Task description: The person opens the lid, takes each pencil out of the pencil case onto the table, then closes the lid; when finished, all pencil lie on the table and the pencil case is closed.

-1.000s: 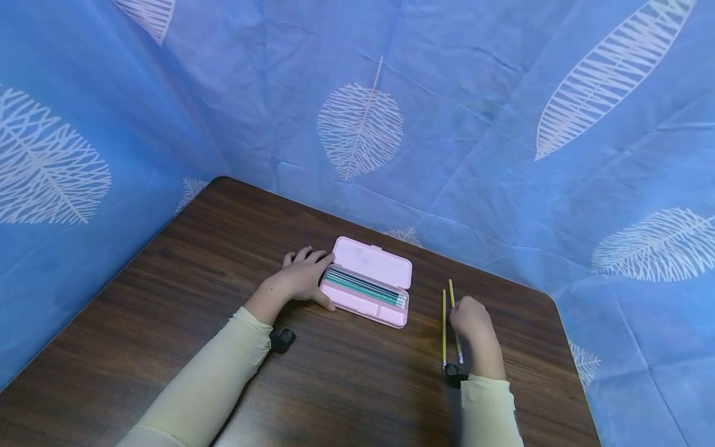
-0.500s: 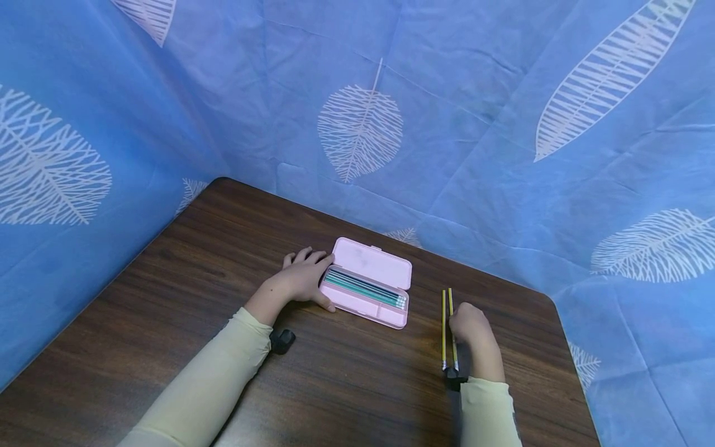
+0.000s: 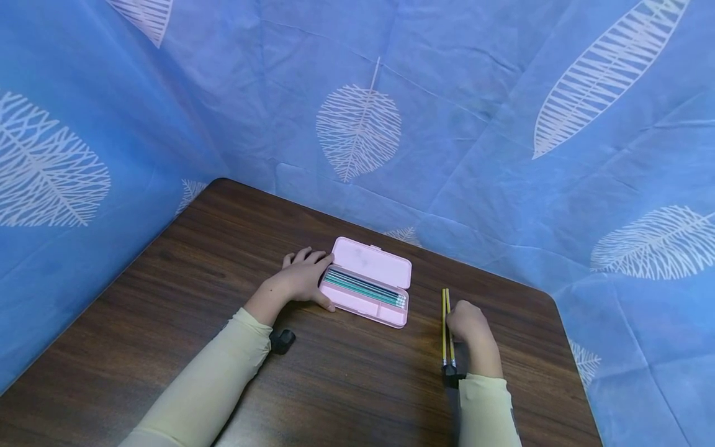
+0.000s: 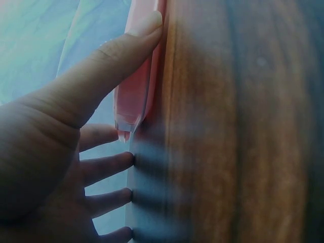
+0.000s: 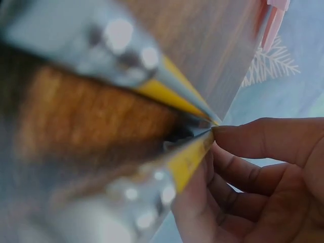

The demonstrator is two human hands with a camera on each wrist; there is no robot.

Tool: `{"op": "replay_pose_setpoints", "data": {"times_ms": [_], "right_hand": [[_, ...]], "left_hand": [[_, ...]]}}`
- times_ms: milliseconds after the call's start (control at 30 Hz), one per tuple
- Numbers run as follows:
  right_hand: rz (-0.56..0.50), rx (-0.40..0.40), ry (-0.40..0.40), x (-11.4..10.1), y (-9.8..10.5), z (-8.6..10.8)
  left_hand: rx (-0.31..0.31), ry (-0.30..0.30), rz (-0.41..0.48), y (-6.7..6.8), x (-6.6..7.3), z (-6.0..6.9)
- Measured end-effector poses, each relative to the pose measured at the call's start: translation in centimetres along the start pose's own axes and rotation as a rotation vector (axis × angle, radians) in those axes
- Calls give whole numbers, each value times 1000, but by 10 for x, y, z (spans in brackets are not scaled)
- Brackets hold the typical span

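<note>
An opened pink pencil case (image 3: 368, 307) lies on the table with several green and dark pencils (image 3: 363, 288) in its long compartment. My left hand (image 3: 304, 278) rests at the case's left end, fingers spread, the thumb along its front side and the index finger at its back corner. To the right, my right hand (image 3: 469, 320) pinches a yellow-striped pencil (image 5: 190, 159) between thumb and fingers. A second yellow-striped pencil (image 3: 444, 329) lies close on its left, almost parallel. Both pencils have silvery ends toward me. The right fingertips are mostly hidden in the head view.
The dark wooden table (image 3: 346, 385) ends at a back edge against a blue leaf-patterned cloth (image 3: 475, 155). The case's lid (image 3: 373, 264) lies folded back toward that edge. A black wrist camera (image 3: 283, 341) sits by the left wrist.
My right hand has drawn its pencil toward me and left, straightening it until it lies close beside the second pencil. The left hand and the pencil case stay put.
</note>
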State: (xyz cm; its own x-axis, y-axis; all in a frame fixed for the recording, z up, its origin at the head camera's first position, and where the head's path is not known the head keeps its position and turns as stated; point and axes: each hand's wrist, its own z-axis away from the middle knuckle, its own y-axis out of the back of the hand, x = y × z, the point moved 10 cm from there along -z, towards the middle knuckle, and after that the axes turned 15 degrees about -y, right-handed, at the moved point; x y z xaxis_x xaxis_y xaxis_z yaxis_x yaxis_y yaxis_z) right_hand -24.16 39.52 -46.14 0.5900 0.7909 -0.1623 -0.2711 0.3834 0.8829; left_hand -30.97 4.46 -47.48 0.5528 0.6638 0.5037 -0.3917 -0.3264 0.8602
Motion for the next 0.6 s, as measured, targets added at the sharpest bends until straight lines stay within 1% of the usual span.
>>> {"op": "replay_pose_setpoints", "data": {"times_ms": [200, 600], "right_hand": [[-2, -11, 1, -2, 1, 0], [-8, -19, 26, -4, 0, 4]], "left_hand": [[2, 4, 5, 2, -1, 0], [7, -3, 13, 0, 0, 0]]}}
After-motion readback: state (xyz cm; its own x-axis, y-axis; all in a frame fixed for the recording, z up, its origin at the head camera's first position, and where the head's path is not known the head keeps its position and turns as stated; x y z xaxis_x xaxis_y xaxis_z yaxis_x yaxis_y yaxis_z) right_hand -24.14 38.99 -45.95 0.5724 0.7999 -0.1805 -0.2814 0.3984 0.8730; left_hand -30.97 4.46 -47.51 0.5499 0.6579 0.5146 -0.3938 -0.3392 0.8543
